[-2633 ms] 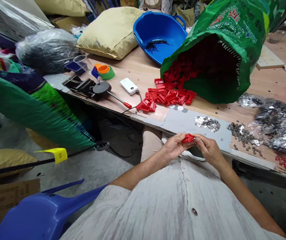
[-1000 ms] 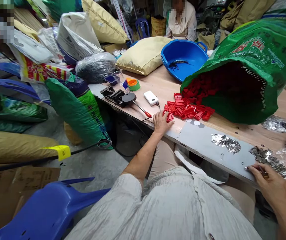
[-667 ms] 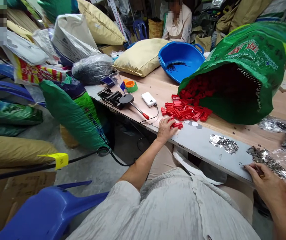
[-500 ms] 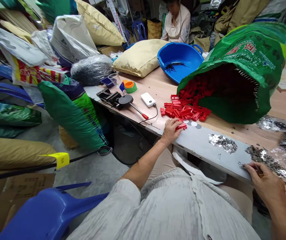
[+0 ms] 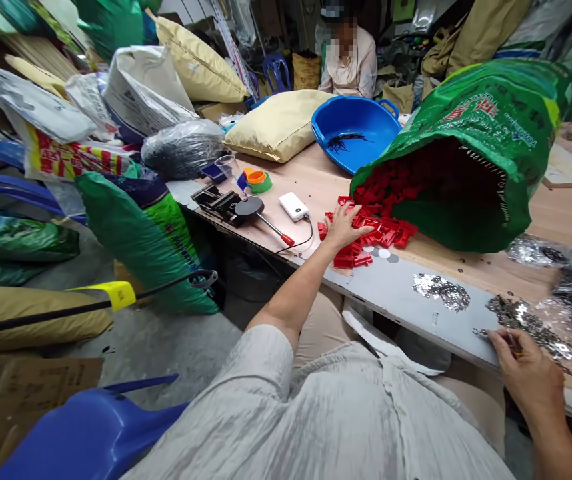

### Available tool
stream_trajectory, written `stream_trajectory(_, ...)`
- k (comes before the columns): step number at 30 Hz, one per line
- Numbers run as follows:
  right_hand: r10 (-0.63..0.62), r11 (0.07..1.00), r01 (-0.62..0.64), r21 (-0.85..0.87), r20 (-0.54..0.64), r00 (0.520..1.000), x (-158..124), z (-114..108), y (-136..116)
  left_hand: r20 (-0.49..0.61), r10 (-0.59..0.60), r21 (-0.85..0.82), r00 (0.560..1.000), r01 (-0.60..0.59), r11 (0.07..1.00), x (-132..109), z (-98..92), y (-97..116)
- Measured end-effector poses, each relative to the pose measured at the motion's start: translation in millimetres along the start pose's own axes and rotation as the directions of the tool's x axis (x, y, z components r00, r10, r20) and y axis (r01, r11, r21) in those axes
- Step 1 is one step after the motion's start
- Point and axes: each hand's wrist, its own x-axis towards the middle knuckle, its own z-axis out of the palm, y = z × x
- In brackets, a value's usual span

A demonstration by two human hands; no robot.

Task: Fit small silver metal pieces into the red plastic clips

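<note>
My left hand (image 5: 343, 228) reaches over a heap of red plastic parts (image 5: 386, 230), its fingers spread and touching the parts. A few more red parts lie below its wrist, close to the table edge. At the right, my right hand (image 5: 529, 363) rests by the table's front edge with thumb and fingers pinched. Something small and dark sits in that pinch, too hidden to name. Beside it spreads a pile of small metal pieces (image 5: 521, 313). A second pile of shiny metal pieces (image 5: 441, 291) lies between the hands.
A green sack (image 5: 491, 133) lies with its mouth toward the red parts. Behind stand a blue basin (image 5: 356, 127) and a beige sack (image 5: 279, 127). A white power bank (image 5: 293, 206), a black lever device (image 5: 236, 208) and tape rolls (image 5: 256, 180) are at left. A person (image 5: 349, 60) sits beyond.
My left hand has moved from the table edge forward onto the red heap, and its fingers have spread. Red parts now lie where it was. My right hand stays pinched in nearly the same place.
</note>
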Motion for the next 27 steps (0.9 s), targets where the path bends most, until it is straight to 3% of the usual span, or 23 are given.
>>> stream_trajectory(5,-0.002,1.0,0.001,-0.019,-0.039,0.999,-2,3,-3,0.134,0.031,0.077,0.991,-0.041,0.996,8,10.8,12)
stream_trajectory(10,0.021,1.0,-0.022,-0.021,-0.029,0.999,-4,2,-6,0.022,0.168,0.148,0.986,-0.169,0.974,-8,18.2,14)
stream_trajectory(18,0.065,0.998,-0.065,-0.016,-0.029,0.997,-4,6,-3,-0.103,0.299,0.12,0.949,-0.287,0.95,-45,18.2,15)
stream_trajectory(27,0.017,0.999,-0.013,0.031,-0.128,0.992,-5,4,-7,-0.024,0.284,0.071,0.958,-0.282,0.957,-57,13.9,28)
